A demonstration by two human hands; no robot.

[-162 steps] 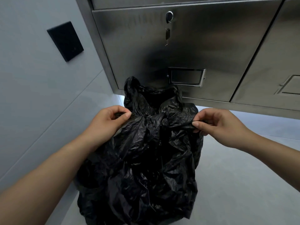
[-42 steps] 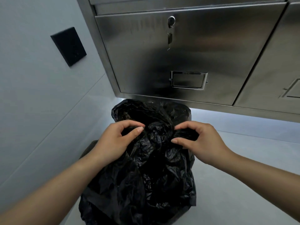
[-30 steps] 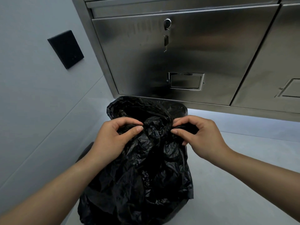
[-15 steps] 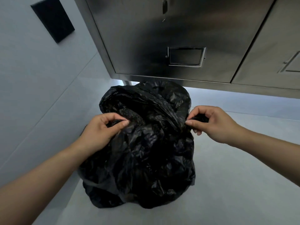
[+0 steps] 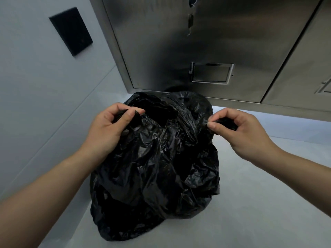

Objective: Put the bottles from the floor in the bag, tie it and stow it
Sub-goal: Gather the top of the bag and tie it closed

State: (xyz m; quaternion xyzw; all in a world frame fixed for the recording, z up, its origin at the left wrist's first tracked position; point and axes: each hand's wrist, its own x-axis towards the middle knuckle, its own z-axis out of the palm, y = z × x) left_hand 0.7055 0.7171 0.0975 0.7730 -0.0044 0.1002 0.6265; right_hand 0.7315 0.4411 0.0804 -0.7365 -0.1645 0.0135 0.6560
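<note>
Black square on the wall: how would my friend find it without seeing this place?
Start at the big steel cabinet. Left of it is the pale wall, with the black plate high on it. Unlike the crumpled black bag below, it's flat and rectangular.

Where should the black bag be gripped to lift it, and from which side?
At the gathered plastic on top, from above. The black bag slumps on the floor, its body loose and bulging; its top is drawn into two ends, pinched by the left hand and right hand.
</note>
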